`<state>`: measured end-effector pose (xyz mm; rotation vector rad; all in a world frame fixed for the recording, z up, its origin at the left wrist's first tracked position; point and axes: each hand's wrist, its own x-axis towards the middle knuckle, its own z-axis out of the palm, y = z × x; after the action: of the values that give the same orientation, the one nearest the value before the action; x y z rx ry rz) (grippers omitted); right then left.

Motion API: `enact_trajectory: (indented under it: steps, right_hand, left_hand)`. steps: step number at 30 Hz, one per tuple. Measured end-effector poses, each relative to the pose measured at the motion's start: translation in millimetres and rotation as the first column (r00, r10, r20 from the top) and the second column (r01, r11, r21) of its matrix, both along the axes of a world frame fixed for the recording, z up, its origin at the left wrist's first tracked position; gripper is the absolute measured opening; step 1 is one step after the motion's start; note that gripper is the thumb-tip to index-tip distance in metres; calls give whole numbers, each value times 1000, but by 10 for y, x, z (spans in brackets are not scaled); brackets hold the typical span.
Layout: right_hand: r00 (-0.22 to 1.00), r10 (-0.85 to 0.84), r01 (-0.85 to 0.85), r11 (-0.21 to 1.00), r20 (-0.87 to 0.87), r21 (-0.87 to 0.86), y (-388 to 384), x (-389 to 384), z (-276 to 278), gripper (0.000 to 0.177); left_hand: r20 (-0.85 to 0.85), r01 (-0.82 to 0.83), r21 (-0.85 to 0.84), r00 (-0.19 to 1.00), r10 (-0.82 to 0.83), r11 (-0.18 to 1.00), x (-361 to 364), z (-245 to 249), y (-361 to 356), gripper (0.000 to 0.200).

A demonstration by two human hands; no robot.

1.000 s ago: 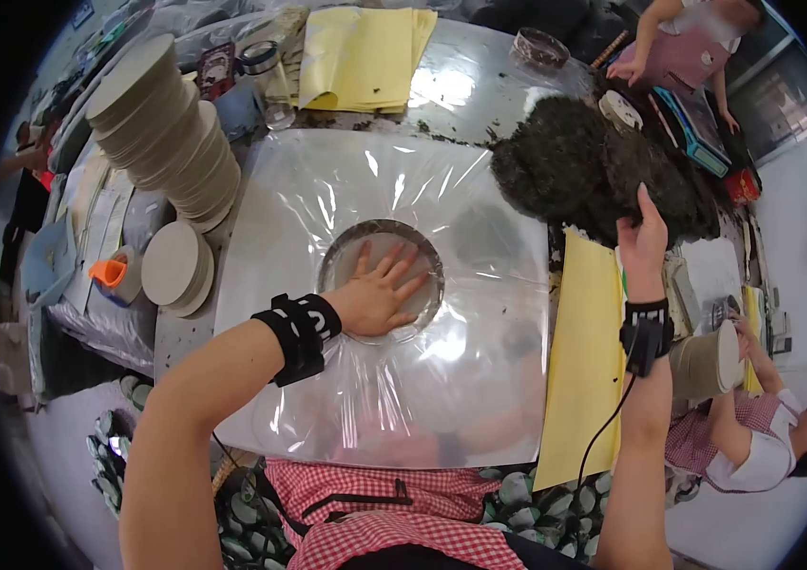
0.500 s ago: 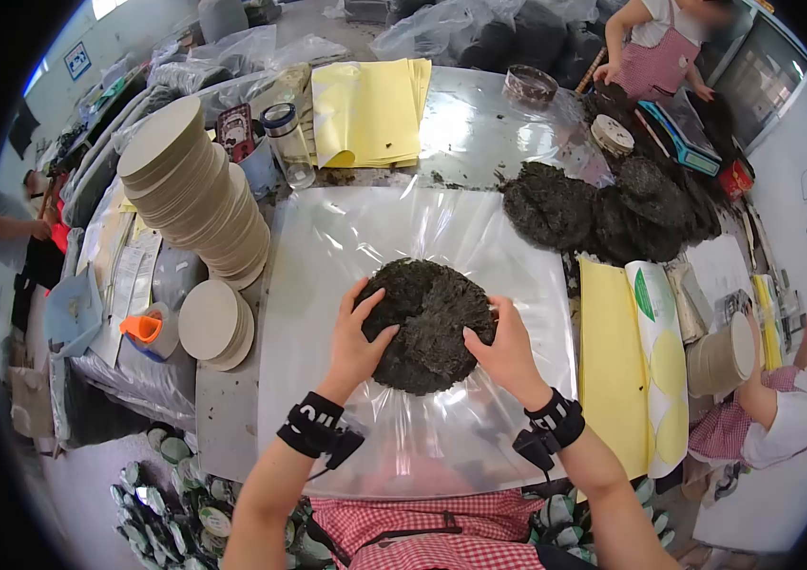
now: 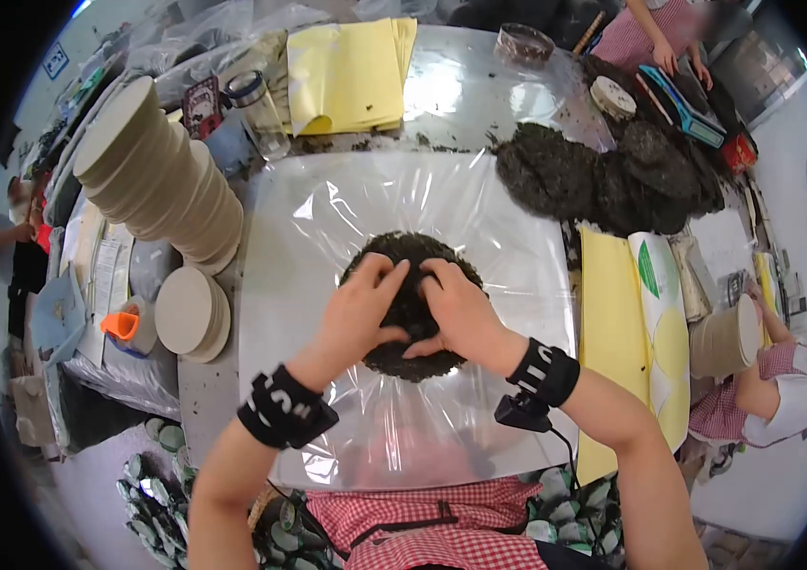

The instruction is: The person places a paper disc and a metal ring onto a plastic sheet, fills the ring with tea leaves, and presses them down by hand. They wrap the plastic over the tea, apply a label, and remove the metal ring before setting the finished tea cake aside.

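A dark, round, pressed tea cake (image 3: 410, 315) lies on a clear plastic sheet (image 3: 308, 228) spread over the table. My left hand (image 3: 358, 309) rests on its left half, fingers bent into the top and thumb lower down near the middle. On the right half, my right hand (image 3: 461, 313) grips in the same way, with its thumb pointing inward. Both hands touch the cake's top surface, and what lies under the fingertips is hidden. Black bands are around both wrists.
Stacks of round card discs (image 3: 161, 180) stand at left, near a glass jar (image 3: 256, 114). Yellow paper sheets (image 3: 342, 76) lie at the back and more yellow paper (image 3: 608, 361) at right. Several dark tea cakes (image 3: 603, 180) are heaped back right. A co-worker (image 3: 755, 394) sits at far right.
Both hands have moved from the cake's outer edges inward onto its top, closer together, with fingers more bent. The view has shifted slightly.
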<state>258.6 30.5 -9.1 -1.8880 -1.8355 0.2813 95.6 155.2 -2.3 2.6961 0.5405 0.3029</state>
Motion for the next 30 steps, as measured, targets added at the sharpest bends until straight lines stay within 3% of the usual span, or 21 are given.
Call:
enact_trajectory:
  steps: [1, 2, 3, 4, 6, 9, 12, 13, 16, 17, 18, 19, 20, 21, 23, 24, 27, 28, 29, 30]
  right_hand:
    - [999, 0, 1, 999, 43, -33, 13, -37, -20, 103]
    - [991, 8, 2, 997, 131, -77, 31, -72, 0, 103]
    - [976, 11, 12, 994, 218, -107, 67, -108, 31, 102]
    - [955, 8, 36, 989, 296, -143, 84, -140, 49, 102]
    - [937, -2, 64, 984, 349, -166, 141, -183, 17, 102]
    - [935, -111, 205, 944, 338, -260, 235, -351, -142, 92]
    - [861, -191, 277, 953, 471, -120, 267, -390, -534, 83]
    - [884, -164, 265, 947, 438, -180, 247, -386, -446, 72]
    - [965, -72, 117, 978, 250, -171, 107, -312, -134, 58]
    - [986, 30, 4, 980, 166, -197, 58, -226, 59, 53]
    - [961, 60, -96, 988, 270, 121, 23, -125, -87, 41]
    - [979, 134, -149, 984, 152, 94, 16, -50, -162, 46]
    - [977, 173, -187, 977, 127, 102, 37, -33, -169, 50]
    - [972, 214, -224, 968, 102, 109, 58, -18, -176, 54]
    - [941, 236, -280, 945, 244, 166, 201, -98, -109, 62]
    - [931, 258, -292, 951, 258, 105, 218, -117, -103, 65]
    - [916, 294, -299, 954, 272, -24, 226, -130, -107, 70]
    - [920, 296, -301, 953, 259, -21, 216, -133, -117, 70]
    - [922, 298, -304, 953, 246, -16, 214, -134, -128, 69]
    - [924, 295, -295, 955, 243, -36, 192, -154, -148, 69]
  left_hand:
    - [-139, 61, -49, 988, -67, 997, 69, -11, 36, 103]
    - [-267, 106, -96, 955, -128, 990, 115, 6, 69, 108]
    - [-336, 189, 64, 929, -157, 980, 146, 24, 36, 119]
    - [-408, 195, 71, 900, -150, 978, 177, 38, 19, 122]
    - [-309, 319, 335, 926, -217, 886, 150, -256, 55, 115]
    - [-411, 86, 52, 910, -57, 995, 262, -371, 13, 100]
    - [-391, 139, 183, 918, -58, 973, 267, -579, 62, 88]
    - [-430, 142, 100, 899, -86, 985, 281, -475, 74, 86]
    - [-321, 256, 31, 918, -233, 966, 198, -342, 188, 81]
    - [-294, 225, -89, 925, -242, 970, 133, -51, 267, 64]
    - [-14, 282, -52, 959, -283, 958, -8, -52, 480, 49]
    - [76, 10, -513, 996, 34, 858, -114, 218, 571, 35]
    - [228, -199, -427, 920, 318, 882, -174, 190, 723, 30]
    - [395, -415, -370, 739, 545, 831, -245, 146, 902, 26]
    - [49, -505, -661, 709, 703, 555, -400, -389, 1556, 21]
    - [-142, -548, -749, 682, 717, 372, -445, -558, 1735, 19]
    - [343, -218, -488, 843, 415, 845, -178, -360, 1541, 25]
    - [416, -157, -249, 874, 252, 956, -157, 24, 1360, 31]
    - [446, -88, 11, 892, 74, 996, -219, 639, 1099, 38]
    - [427, -15, 269, 898, -105, 963, -329, 940, 898, 45]
